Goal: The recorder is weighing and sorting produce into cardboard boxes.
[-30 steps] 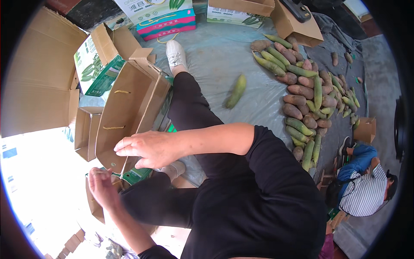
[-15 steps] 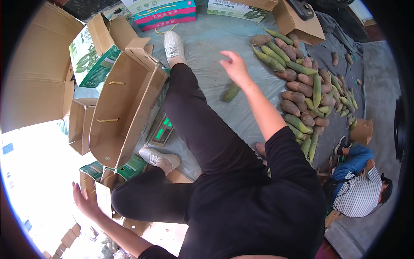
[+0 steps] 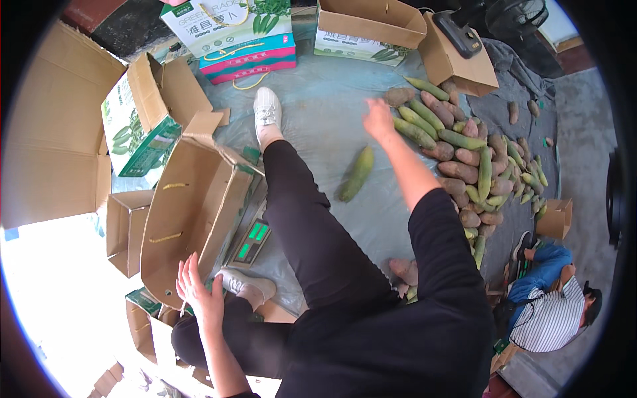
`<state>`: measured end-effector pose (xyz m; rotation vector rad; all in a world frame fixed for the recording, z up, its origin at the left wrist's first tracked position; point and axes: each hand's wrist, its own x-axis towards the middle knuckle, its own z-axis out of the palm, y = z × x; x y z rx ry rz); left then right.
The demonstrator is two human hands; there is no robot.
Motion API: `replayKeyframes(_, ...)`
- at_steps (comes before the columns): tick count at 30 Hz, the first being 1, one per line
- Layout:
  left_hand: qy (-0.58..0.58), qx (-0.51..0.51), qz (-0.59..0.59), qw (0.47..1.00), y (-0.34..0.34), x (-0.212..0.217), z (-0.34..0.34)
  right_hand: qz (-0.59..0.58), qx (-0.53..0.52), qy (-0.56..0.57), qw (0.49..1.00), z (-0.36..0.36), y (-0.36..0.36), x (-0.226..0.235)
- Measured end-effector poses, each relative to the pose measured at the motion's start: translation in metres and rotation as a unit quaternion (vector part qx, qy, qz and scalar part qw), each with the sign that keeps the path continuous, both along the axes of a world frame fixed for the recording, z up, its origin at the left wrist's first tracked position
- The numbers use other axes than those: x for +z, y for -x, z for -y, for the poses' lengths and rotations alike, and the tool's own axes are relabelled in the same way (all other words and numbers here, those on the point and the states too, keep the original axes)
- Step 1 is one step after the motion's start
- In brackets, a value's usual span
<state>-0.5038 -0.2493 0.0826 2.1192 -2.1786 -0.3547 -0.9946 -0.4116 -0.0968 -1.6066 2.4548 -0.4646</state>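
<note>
Green radish [image 3: 357,174], one, lies on the plastic sheet [image 3: 325,93] between one open carton [image 3: 192,212] with two yellow cords [image 3: 176,186] and one heap of roots [image 3: 458,170]; left hand [image 3: 204,300] by the carton, fingers extended open; right hand [image 3: 379,121] near the heap, blurred, finger state unclear.

Produce-packing space, with heaped vegetables [image 3: 468,157], open carton [image 3: 192,205], digital scale [image 3: 252,242]
</note>
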Motion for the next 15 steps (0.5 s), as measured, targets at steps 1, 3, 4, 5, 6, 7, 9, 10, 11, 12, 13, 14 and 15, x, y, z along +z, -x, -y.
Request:
replayKeyframes(1, 0.003, 0.006, 0.012, 1.0, -0.001, -0.001, 0.0, -0.018, 0.001, 0.01, 1.0, 0.022, 0.004, 0.014)
replayKeyframes(3, 0.011, 0.015, 0.022, 1.0, 0.0, -0.004, 0.003, -0.039, -0.005, 0.032, 0.999, 0.065, 0.019, 0.035)
replayKeyframes(4, 0.008, 0.016, 0.026, 1.0, 0.0, -0.005, 0.003, -0.038, -0.001, 0.035, 0.999, 0.083, 0.023, 0.045)
replayKeyframes(5, 0.005, 0.017, 0.03, 0.999, 0.0, -0.006, 0.004, -0.072, 0.0, 0.035, 0.997, 0.101, 0.025, 0.056)
replayKeyframes(6, 0.011, 0.018, 0.036, 0.999, 0.0, -0.005, 0.005, -0.106, 0.002, 0.037, 0.994, 0.119, 0.027, 0.065)
replayKeyframes(7, 0.014, 0.021, 0.036, 0.999, 0.001, -0.006, 0.006, -0.106, 0.005, 0.04, 0.994, 0.135, 0.031, 0.068)
replayKeyframes(9, 0.007, 0.028, 0.046, 0.999, 0.002, -0.008, 0.008, -0.136, -0.01, 0.08, 0.987, 0.166, 0.038, 0.075)
replayKeyframes(10, 0.016, 0.025, 0.049, 0.998, 0.001, -0.009, 0.008, -0.14, -0.012, 0.057, 0.988, 0.181, 0.042, 0.077)
replayKeyframes(11, 0.02, 0.028, 0.051, 0.998, 0.001, -0.009, 0.008, -0.138, -0.01, 0.061, 0.989, 0.193, 0.044, 0.079)
replayKeyframes(12, 0.016, 0.028, 0.05, 0.998, 0.001, -0.009, 0.008, -0.148, -0.012, 0.07, 0.986, 0.204, 0.048, 0.076)
replayKeyframes(13, 0.011, 0.027, 0.049, 0.998, 0.002, -0.009, 0.008, -0.157, -0.015, 0.08, 0.984, 0.214, 0.053, 0.075)
replayKeyframes(14, 0.018, 0.027, 0.055, 0.998, 0.004, -0.011, 0.009, -0.156, -0.016, 0.075, 0.985, 0.225, 0.06, 0.073)
replayKeyframes(15, 0.019, 0.029, 0.057, 0.998, 0.004, -0.011, 0.009, -0.154, -0.014, 0.076, 0.985, 0.231, 0.06, 0.07)
